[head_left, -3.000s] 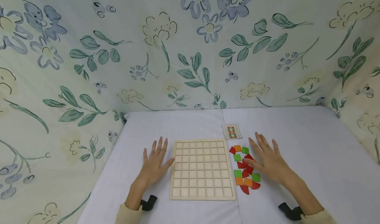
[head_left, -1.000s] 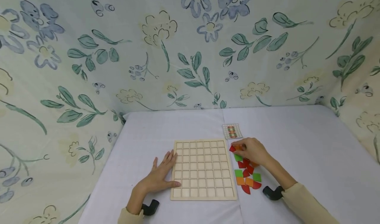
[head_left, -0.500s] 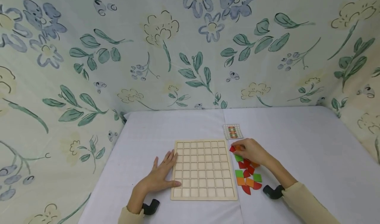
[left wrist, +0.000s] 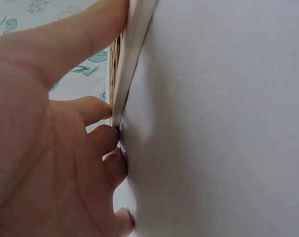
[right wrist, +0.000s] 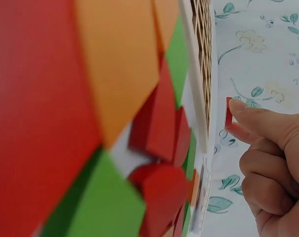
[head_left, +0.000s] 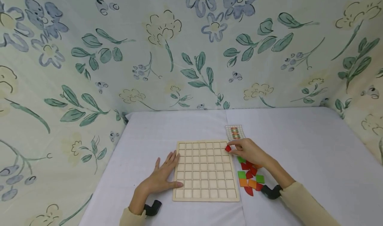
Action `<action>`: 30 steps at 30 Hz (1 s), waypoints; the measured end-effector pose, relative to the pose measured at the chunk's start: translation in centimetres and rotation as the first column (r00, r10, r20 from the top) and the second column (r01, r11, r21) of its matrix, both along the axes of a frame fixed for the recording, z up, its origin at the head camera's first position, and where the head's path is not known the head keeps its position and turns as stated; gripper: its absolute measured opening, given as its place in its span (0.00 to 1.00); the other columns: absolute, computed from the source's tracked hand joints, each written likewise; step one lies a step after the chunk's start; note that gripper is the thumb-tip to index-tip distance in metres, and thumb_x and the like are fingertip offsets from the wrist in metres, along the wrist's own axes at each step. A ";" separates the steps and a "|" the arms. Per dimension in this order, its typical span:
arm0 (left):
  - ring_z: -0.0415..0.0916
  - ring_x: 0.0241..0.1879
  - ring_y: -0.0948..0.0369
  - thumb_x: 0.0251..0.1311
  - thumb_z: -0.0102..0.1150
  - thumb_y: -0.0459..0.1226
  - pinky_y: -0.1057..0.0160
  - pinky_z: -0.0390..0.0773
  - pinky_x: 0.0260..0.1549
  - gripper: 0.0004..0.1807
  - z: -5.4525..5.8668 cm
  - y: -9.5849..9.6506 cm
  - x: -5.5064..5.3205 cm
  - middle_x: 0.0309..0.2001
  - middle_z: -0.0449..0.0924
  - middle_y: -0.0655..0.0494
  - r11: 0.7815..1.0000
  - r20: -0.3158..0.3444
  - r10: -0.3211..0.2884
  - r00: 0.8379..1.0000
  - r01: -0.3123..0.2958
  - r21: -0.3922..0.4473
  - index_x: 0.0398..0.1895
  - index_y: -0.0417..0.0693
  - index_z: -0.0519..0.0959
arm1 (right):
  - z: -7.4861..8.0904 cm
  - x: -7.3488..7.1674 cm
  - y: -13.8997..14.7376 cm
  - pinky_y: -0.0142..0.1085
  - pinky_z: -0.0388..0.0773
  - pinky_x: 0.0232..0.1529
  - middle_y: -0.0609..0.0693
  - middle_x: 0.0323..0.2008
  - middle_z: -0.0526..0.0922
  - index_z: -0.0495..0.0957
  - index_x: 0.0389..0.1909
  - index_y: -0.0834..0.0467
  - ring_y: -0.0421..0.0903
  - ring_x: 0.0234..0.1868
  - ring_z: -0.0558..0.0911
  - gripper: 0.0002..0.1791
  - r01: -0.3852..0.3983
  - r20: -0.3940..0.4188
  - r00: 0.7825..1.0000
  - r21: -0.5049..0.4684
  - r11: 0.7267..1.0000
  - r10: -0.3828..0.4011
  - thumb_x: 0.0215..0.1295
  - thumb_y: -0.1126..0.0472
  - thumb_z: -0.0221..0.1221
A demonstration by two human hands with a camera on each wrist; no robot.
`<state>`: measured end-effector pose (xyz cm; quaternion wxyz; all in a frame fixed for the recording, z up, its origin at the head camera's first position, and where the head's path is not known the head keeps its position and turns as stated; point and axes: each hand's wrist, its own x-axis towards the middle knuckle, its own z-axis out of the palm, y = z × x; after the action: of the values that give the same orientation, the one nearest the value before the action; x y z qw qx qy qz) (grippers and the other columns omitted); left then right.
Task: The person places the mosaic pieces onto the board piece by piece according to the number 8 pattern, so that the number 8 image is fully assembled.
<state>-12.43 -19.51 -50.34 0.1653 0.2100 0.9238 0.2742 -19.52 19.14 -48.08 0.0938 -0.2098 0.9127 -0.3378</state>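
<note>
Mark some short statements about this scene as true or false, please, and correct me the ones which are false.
1. The right hand pinches a red piece between its thumb and a finger. True.
2. The printed card lies near the far right corner of the wooden grid board. True.
3. The left hand lies on the printed card. False: the left hand touches the left edge of the wooden grid board.
4. The loose pieces lie to the left of the wooden grid board. False: they lie to its right.
5. The loose pieces are all blue. False: they are red, orange and green.
6. Some of the loose pieces touch or overlap one another. True.
</note>
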 end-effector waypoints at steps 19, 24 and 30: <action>0.33 0.85 0.43 0.59 0.70 0.58 0.25 0.25 0.74 0.62 0.3 0.1 0.2 0.85 0.36 0.43 1.000 -0.007 0.001 1.000 0.000 0.024 0.84 0.41 0.45 | 0.2 -1.1 -4.9 0.26 0.53 0.22 0.39 0.14 0.55 0.84 0.57 0.64 0.36 0.17 0.52 0.20 -0.174 0.035 0.984 -0.035 0.984 0.175 0.67 0.59 0.68; 0.32 0.85 0.44 0.59 0.70 0.58 0.25 0.25 0.75 0.61 0.3 0.0 0.1 0.85 0.35 0.44 1.000 -0.007 -0.001 1.000 0.002 0.011 0.84 0.42 0.44 | -0.2 -1.4 -5.4 0.25 0.53 0.23 0.39 0.13 0.55 0.85 0.55 0.63 0.34 0.17 0.52 0.19 -0.195 -0.011 0.981 -0.009 0.981 0.195 0.65 0.60 0.70; 0.30 0.85 0.45 0.60 0.68 0.59 0.26 0.24 0.74 0.61 0.0 -0.1 0.0 0.85 0.34 0.45 1.000 -0.004 -0.006 1.000 0.006 0.004 0.84 0.43 0.43 | -0.2 -1.5 -5.6 0.26 0.52 0.22 0.39 0.13 0.57 0.87 0.54 0.61 0.35 0.16 0.53 0.18 -0.155 -0.026 0.987 0.008 0.988 0.156 0.65 0.60 0.71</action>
<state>-12.42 -19.64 -50.31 0.1637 0.2136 0.9231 0.2749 -21.02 13.58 -48.27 0.1085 -0.2845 0.8958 -0.3239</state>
